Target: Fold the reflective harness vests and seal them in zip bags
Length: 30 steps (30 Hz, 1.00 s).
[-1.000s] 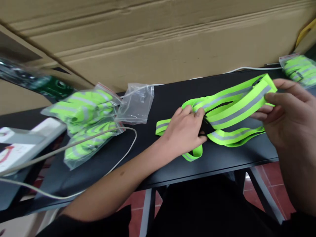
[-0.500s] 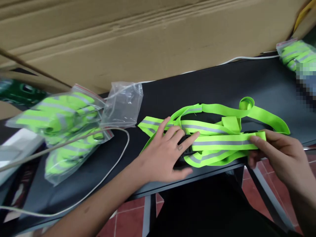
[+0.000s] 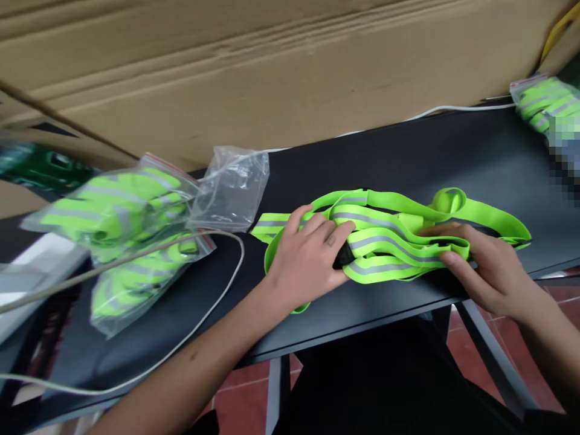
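A bundle of neon-green reflective straps (image 3: 389, 243) with grey stripes lies on the dark table, several bands side by side. My left hand (image 3: 308, 257) is closed over the bundle's left part, thumb on the near side. Beside its fingers a black buckle (image 3: 345, 256) shows in part. At the right end, my right hand (image 3: 496, 266) pinches the folded bands between thumb and fingers; some of its fingers are hidden behind them. Loose strap curves out along the far side, with one curled loop (image 3: 449, 199).
To the left lie bagged green straps (image 3: 131, 205), a clear plastic bag (image 3: 233, 187) and a looping cable (image 3: 226, 284). Cardboard (image 3: 290, 78) rises along the table's far edge. Another bagged strap (image 3: 546, 103) lies at the far right.
My right hand has moved slightly left and gathered the bands, which now bend instead of lying straight. My left hand's fingers have closed in on the straps.
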Each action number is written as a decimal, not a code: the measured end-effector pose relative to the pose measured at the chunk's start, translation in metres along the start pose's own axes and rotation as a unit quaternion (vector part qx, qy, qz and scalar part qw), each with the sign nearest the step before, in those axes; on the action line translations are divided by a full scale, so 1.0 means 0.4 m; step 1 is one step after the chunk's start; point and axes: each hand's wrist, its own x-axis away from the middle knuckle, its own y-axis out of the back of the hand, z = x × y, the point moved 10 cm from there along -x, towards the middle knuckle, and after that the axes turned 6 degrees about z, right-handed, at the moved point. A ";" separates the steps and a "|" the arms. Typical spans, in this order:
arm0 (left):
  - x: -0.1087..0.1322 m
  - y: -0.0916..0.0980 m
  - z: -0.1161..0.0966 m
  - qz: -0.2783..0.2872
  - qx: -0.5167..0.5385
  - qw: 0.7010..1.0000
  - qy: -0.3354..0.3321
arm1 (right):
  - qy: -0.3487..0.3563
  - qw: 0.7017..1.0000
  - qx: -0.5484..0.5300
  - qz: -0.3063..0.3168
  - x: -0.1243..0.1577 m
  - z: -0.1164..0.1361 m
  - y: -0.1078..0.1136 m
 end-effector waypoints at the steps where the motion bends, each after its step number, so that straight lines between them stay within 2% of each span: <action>1: 0.002 0.001 0.002 -0.005 -0.013 1.000 -0.002 | -0.001 1.000 0.012 -0.005 0.001 0.000 0.003; 3: 0.008 -0.002 0.003 -0.014 -0.040 0.999 -0.007 | -0.032 0.999 0.028 -0.028 0.007 -0.010 0.014; 5: 0.015 -0.005 0.004 -0.030 -0.037 0.999 -0.016 | -0.096 0.994 0.033 -0.045 0.019 -0.033 0.019; 7: 0.021 -0.009 0.003 -0.041 0.007 0.998 -0.038 | -0.156 0.984 0.056 -0.071 0.037 -0.051 0.019; 9: 0.025 -0.019 0.006 -0.034 0.057 0.996 -0.060 | -0.175 0.972 0.115 -0.104 0.052 -0.052 0.014; 12: 0.023 -0.030 0.028 -0.009 0.075 0.996 -0.052 | -0.144 0.960 0.194 -0.139 0.057 -0.046 0.000; 15: 0.015 -0.035 0.046 0.027 0.067 0.997 -0.032 | -0.060 0.965 0.220 -0.131 0.034 -0.052 -0.001; 18: 0.002 -0.050 0.044 0.078 0.078 0.994 -0.023 | 0.028 0.974 0.216 -0.065 -0.018 -0.083 0.004; 20: -0.007 -0.061 0.047 0.095 0.060 0.994 0.009 | 0.057 0.977 0.205 0.002 -0.057 -0.113 -0.001; 21: -0.011 -0.066 0.048 0.100 0.041 0.994 0.026 | 0.063 0.976 0.206 0.011 -0.073 -0.123 0.004; 23: -0.016 -0.074 0.043 0.106 0.002 0.993 0.049 | 0.070 0.973 0.218 -0.019 -0.097 -0.117 0.031; 25: -0.017 -0.082 0.031 0.116 -0.027 0.991 0.059 | 0.074 0.971 0.217 -0.072 -0.107 -0.081 0.061; 27: -0.016 -0.086 0.025 0.126 -0.047 0.988 0.073 | 0.039 0.977 0.177 -0.117 -0.108 -0.046 0.088; 29: -0.014 -0.088 0.023 0.136 -0.059 0.985 0.089 | -0.073 0.982 0.070 -0.160 -0.098 -0.056 0.113; 30: -0.013 -0.089 0.023 0.139 -0.059 0.984 0.095 | -0.130 0.978 -0.030 -0.161 -0.091 -0.074 0.106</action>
